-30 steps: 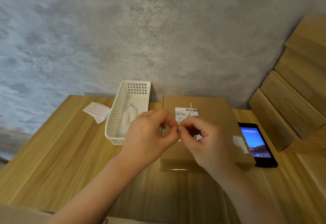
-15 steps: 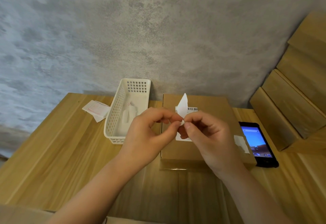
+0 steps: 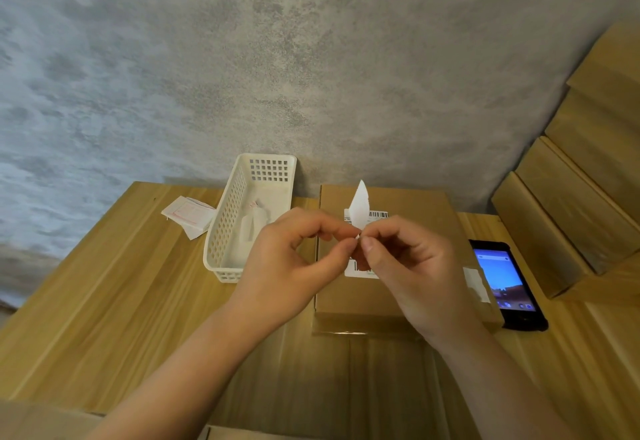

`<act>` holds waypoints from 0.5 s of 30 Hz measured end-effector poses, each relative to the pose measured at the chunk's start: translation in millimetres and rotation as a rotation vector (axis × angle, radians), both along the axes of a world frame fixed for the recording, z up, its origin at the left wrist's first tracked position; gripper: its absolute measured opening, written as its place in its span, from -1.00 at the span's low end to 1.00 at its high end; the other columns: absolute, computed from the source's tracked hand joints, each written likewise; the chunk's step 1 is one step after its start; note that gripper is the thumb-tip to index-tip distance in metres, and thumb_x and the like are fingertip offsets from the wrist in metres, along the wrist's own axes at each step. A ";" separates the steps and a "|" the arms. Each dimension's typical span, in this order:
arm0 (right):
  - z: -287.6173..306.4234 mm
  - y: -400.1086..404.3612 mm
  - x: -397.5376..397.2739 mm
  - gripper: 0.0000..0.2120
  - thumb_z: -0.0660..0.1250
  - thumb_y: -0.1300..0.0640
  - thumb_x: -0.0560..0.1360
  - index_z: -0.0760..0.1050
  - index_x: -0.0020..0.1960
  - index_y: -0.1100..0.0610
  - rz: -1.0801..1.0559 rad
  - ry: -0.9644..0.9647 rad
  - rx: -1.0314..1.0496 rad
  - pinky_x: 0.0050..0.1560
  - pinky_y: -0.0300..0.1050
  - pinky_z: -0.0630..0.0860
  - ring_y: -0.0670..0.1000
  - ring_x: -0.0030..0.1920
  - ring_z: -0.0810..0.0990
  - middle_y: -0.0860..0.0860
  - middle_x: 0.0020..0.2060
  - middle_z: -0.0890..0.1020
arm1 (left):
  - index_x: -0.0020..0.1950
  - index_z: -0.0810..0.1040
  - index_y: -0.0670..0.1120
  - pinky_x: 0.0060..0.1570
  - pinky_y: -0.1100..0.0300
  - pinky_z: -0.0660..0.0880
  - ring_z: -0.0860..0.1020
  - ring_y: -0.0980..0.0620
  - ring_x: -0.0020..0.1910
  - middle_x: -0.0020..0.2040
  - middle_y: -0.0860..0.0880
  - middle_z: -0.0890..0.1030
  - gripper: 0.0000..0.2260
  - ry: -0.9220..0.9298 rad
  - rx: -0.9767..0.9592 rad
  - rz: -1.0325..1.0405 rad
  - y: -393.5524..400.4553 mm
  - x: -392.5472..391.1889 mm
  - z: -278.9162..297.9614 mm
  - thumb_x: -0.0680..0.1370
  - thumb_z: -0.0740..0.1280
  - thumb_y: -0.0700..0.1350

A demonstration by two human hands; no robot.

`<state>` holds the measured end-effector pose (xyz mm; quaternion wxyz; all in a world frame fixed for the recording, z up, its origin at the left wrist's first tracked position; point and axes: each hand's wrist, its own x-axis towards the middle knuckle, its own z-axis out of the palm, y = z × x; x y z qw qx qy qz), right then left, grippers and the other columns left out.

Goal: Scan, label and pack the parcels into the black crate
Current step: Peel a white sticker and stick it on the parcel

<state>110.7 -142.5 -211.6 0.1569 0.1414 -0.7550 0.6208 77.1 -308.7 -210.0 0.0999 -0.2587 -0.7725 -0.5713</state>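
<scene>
While both hands meet above the parcel (image 3: pixel 388 287), I see from the head view my left hand (image 3: pixel 294 263) and right hand (image 3: pixel 412 266) each pinching the lower tip of a small white label (image 3: pixel 360 207), fingers curled. That cardboard parcel lies flat on the table (image 3: pixel 104 301), between a white basket (image 3: pixel 242 231) and a phone (image 3: pixel 505 283).

The desk (image 3: pixel 114 301) is pale wood with a visible grain and a smooth, faintly satin finish. The parcel (image 3: pixel 391 287) is matt brown cardboard bearing a white paper label (image 3: pixel 377 215). The basket (image 3: pixel 242 228) is white perforated plastic, slightly glossy. The phone (image 3: pixel 505 283) has a glossy glass screen in a matt black case. The wall (image 3: pixel 277 58) looks like rough, mottled grey plaster.
</scene>
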 end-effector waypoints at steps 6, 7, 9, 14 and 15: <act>2.7 -0.9 1.9 -0.83 0.34 0.01 0.49 0.63 -0.10 0.08 0.024 -0.069 -0.045 -0.16 -0.05 0.62 0.10 -0.19 0.63 0.08 -0.24 0.64 | -0.09 0.63 0.15 0.00 0.24 0.48 0.59 0.03 -0.01 -0.10 0.22 0.64 -0.93 0.082 -0.089 0.016 0.4 0.2 1.2 0.45 0.41 0.07; 3.2 -0.8 1.4 -0.83 0.35 0.02 0.50 0.62 -0.12 0.11 0.017 -0.086 -0.060 -0.18 -0.10 0.61 0.07 -0.21 0.63 0.09 -0.25 0.64 | -0.08 0.64 0.15 0.01 0.22 0.48 0.59 0.03 -0.01 -0.09 0.22 0.64 -0.92 0.099 -0.104 0.002 0.5 0.6 1.9 0.45 0.42 0.07; 5.6 -0.5 1.1 -0.84 0.38 0.07 0.53 0.61 -0.13 0.16 0.002 -0.116 -0.103 -0.19 -0.19 0.58 0.00 -0.23 0.63 0.06 -0.26 0.64 | -0.02 0.65 0.12 0.02 0.22 0.49 0.58 0.02 0.01 -0.07 0.20 0.65 -0.88 0.090 -0.105 -0.035 -0.3 0.5 1.9 0.46 0.41 0.06; 9.8 2.6 0.9 -0.77 0.27 0.08 0.49 0.64 -0.28 -0.06 -0.028 -0.275 -0.416 -0.21 -0.16 0.59 -0.01 -0.14 0.68 -0.01 -0.20 0.69 | 0.01 0.60 0.01 -0.03 0.25 0.47 0.55 0.14 -0.08 -0.12 0.12 0.62 -0.90 -0.203 0.077 -0.008 -5.3 -7.5 -6.9 0.52 0.35 -0.04; 10.0 4.2 0.1 -0.70 0.24 0.13 0.54 0.63 -0.29 -0.04 -0.030 -0.298 -0.455 -0.22 -0.16 0.59 0.00 -0.10 0.68 0.00 -0.17 0.70 | 0.03 0.56 0.02 -0.04 0.26 0.46 0.54 0.15 -0.10 -0.11 0.13 0.60 -0.90 -0.268 0.083 0.033 -6.4 -10.2 -9.6 0.54 0.34 -0.03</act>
